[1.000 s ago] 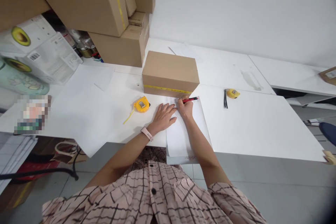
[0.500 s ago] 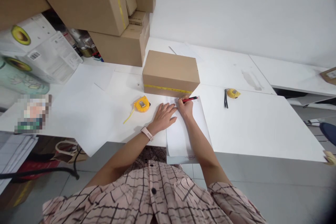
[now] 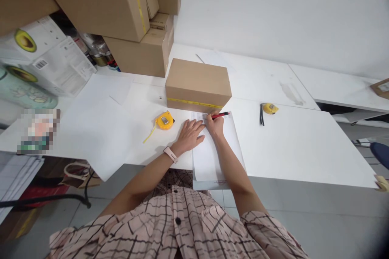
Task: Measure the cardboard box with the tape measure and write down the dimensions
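Note:
My right hand [image 3: 215, 125] is closed round a red and black pen [image 3: 221, 115], its side resting on the upper part of a white paper [image 3: 209, 160]. Flat with fingers spread, my left hand [image 3: 189, 135] lies across the paper's left edge and holds nothing. The paper hangs over the table's front edge. Just behind both hands stands a closed brown box [image 3: 198, 80] with a yellow tape strip along its front. Left of my left hand is an orange tape measure [image 3: 164, 121], a short length of its yellow blade out.
A second yellow tape measure [image 3: 270, 108] with a black strap lies to the right on the white table [image 3: 291, 145]. Large cartons [image 3: 138, 54] are stacked at the back left, beside a white avocado-print box [image 3: 62, 64]. Loose white sheets [image 3: 97, 121] cover the table's left part.

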Demonstrator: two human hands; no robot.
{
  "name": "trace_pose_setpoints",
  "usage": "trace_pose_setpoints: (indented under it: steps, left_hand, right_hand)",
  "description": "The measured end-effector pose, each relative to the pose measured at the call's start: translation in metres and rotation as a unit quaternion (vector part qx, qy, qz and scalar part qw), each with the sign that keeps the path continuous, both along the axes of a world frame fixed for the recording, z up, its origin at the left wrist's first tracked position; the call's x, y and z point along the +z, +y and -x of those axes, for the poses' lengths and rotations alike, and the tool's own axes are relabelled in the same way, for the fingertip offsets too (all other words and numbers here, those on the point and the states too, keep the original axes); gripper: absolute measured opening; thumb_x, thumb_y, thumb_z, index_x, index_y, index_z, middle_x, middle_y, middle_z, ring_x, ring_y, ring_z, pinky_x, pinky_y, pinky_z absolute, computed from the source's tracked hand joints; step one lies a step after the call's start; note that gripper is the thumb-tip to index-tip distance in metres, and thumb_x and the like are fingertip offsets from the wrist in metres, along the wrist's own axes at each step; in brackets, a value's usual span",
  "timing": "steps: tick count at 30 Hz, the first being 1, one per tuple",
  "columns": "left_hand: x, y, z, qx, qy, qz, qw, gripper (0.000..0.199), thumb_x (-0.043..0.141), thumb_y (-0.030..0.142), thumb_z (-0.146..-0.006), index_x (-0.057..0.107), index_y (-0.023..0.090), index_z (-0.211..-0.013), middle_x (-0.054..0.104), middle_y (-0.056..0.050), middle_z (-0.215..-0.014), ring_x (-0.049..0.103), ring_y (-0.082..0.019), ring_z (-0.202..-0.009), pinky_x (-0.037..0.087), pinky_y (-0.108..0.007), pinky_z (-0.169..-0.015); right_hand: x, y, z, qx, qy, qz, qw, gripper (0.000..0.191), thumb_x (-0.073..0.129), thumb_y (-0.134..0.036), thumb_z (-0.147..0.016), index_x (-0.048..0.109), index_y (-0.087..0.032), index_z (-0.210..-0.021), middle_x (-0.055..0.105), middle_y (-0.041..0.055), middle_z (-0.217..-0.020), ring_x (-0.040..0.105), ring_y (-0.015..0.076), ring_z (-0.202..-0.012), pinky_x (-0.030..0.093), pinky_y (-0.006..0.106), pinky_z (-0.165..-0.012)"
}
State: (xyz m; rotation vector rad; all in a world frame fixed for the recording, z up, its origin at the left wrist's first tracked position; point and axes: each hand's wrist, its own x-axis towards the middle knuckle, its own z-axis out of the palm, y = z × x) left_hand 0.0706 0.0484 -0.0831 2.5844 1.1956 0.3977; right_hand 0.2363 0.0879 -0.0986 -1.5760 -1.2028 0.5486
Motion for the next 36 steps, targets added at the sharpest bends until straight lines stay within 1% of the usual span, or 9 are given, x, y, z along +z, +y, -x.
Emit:
trace_pose_setpoints:
  steps: [7, 11, 14, 17, 21, 24, 28, 33, 36]
  left_hand:
    - [-0.003, 0.001, 0.0, -0.003, -0.008, -0.009, 1.0, 0.046, 0.051, 0.037, -0.099, 0.054, 0.021, -0.142, 0.049, -0.009, -0.155, 0.038, -0.034, -0.145, 0.021, -0.056, -0.122]
    - [-0.003, 0.001, 0.002, -0.004, -0.013, -0.007, 1.0, 0.046, 0.051, 0.037, -0.099, 0.054, 0.021, -0.142, 0.048, -0.007, -0.156, 0.039, -0.033, -0.144, 0.022, -0.056, -0.122]
    - [-0.005, 0.002, 0.002, -0.007, -0.013, -0.004, 1.0, 0.045, 0.051, 0.037, -0.099, 0.055, 0.023, -0.142, 0.047, -0.007, -0.157, 0.039, -0.033, -0.144, 0.023, -0.057, -0.121]
    - [-0.004, 0.002, 0.001, -0.004, -0.02, 0.006, 1.0, 0.045, 0.052, 0.035, -0.099, 0.056, 0.022, -0.141, 0.047, -0.008, -0.157, 0.037, -0.034, -0.146, 0.021, -0.057, -0.122]
    - [0.006, -0.003, 0.009, 0.004, -0.076, 0.034, 0.997, 0.038, 0.059, 0.03, -0.094, 0.062, 0.022, -0.131, 0.054, -0.009, -0.15, 0.044, -0.029, -0.14, 0.03, -0.049, -0.12]
    - [0.017, -0.007, 0.032, 0.063, -0.154, -0.024, 0.986, 0.032, 0.059, 0.025, -0.093, 0.063, 0.021, -0.125, 0.058, -0.01, -0.144, 0.047, -0.027, -0.137, 0.036, -0.045, -0.117]
    - [0.021, -0.001, 0.074, 0.238, -0.16, -0.089, 0.954, 0.043, 0.07, 0.02, -0.083, 0.058, 0.019, -0.124, 0.054, -0.015, -0.143, 0.044, -0.034, -0.136, 0.035, -0.051, -0.116]
    - [0.016, 0.012, 0.104, 0.3, -0.14, 0.015, 0.943, 0.069, 0.077, 0.021, -0.073, 0.047, 0.017, -0.135, 0.06, -0.019, -0.131, 0.052, -0.038, -0.128, 0.042, -0.053, -0.107]
    - [0.031, 0.01, 0.104, 0.3, -0.222, 0.107, 0.922, 0.074, 0.078, 0.031, -0.073, 0.043, 0.021, -0.137, 0.063, -0.015, -0.125, 0.059, -0.034, -0.116, 0.047, -0.049, -0.098]
  right_hand:
    - [0.002, 0.0, 0.002, -0.012, 0.009, -0.019, 1.0, 0.02, 0.053, -0.032, -0.08, 0.038, -0.025, -0.068, 0.043, -0.0044, -0.063, 0.043, 0.014, -0.064, 0.038, 0.028, -0.065]
    - [0.009, -0.021, -0.006, -0.036, -0.005, -0.039, 0.999, 0.02, 0.051, -0.038, -0.09, 0.045, -0.024, -0.077, 0.05, -0.0022, -0.071, 0.048, 0.0154, -0.068, 0.042, 0.029, -0.069]
    - [0.01, -0.052, -0.028, 0.025, -0.152, -0.031, 0.988, 0.017, 0.048, -0.033, -0.094, 0.058, -0.022, -0.102, 0.06, 0.0048, -0.093, 0.056, 0.02, -0.086, 0.045, 0.032, -0.079]
    - [0.004, -0.081, -0.052, 0.046, -0.329, 0.021, 0.943, 0.032, 0.045, -0.017, -0.089, 0.064, -0.021, -0.115, 0.06, 0.0115, -0.109, 0.055, 0.0261, -0.102, 0.046, 0.037, -0.085]
    - [-0.009, -0.099, -0.068, 0.029, -0.411, 0.047, 0.91, 0.054, 0.039, 0.0, -0.081, 0.064, -0.019, -0.125, 0.063, 0.0137, -0.112, 0.053, 0.027, -0.101, 0.046, 0.039, -0.09]
    - [-0.015, -0.101, -0.069, 0.016, -0.41, 0.022, 0.912, 0.059, 0.037, 0.002, -0.08, 0.061, -0.018, -0.13, 0.064, 0.0134, -0.115, 0.052, 0.027, -0.102, 0.046, 0.04, -0.091]
    - [-0.017, -0.1, -0.067, 0.01, -0.4, 0.014, 0.916, 0.054, 0.038, -0.002, -0.083, 0.062, -0.017, -0.128, 0.065, 0.014, -0.114, 0.053, 0.028, -0.103, 0.047, 0.041, -0.091]
    - [-0.01, -0.103, -0.063, 0.009, -0.358, 0.025, 0.933, 0.047, 0.039, -0.008, -0.085, 0.064, -0.018, -0.123, 0.065, 0.015, -0.113, 0.056, 0.0293, -0.105, 0.048, 0.045, -0.093]
    - [0.011, -0.111, -0.051, -0.026, -0.266, -0.023, 0.963, 0.039, 0.04, -0.017, -0.09, 0.066, -0.022, -0.119, 0.065, 0.0157, -0.117, 0.057, 0.0302, -0.112, 0.049, 0.048, -0.095]
